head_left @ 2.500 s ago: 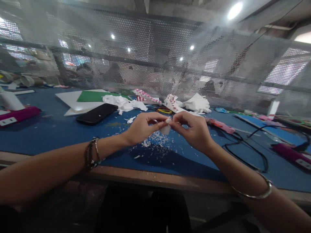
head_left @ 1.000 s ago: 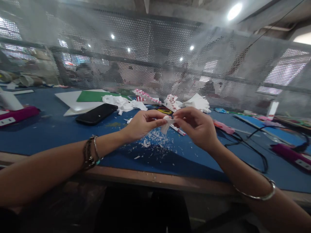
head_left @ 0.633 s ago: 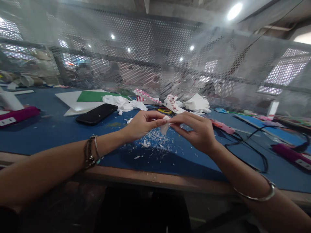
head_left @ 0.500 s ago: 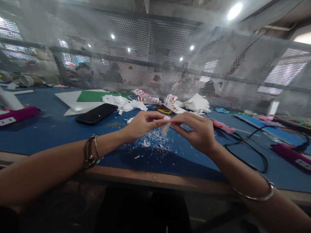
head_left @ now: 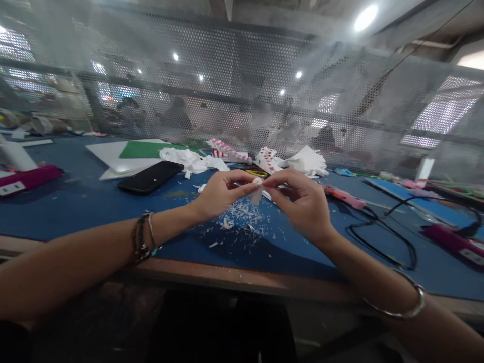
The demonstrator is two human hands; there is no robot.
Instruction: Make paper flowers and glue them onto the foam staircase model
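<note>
Between the fingertips of both hands is a small, thin white piece (head_left: 256,195), paper or cloth by its look, with a bunched top and a loose end hanging down. My left hand (head_left: 222,194) pinches it from the left, thumb and forefinger closed. From the right, my right hand (head_left: 300,199) grips it with thumb and forefinger; the other fingers are curled. Below the hands, white shreds (head_left: 242,219) lie scattered over the blue table (head_left: 113,217). Just behind the fingertips are yellow-handled scissors (head_left: 257,172), partly hidden.
A black phone (head_left: 151,177) lies left of my hands, near crumpled white material (head_left: 192,161). Behind are strips with red dots (head_left: 266,160) and a stack of white sheets (head_left: 307,160). On the right lie a pink tool (head_left: 346,197), a black cable (head_left: 381,234) and a purple power strip (head_left: 454,244).
My right hand has shifted slightly left and its fingers have changed position at the white piece. The piece hangs a little differently; my left hand stays nearly in place.
</note>
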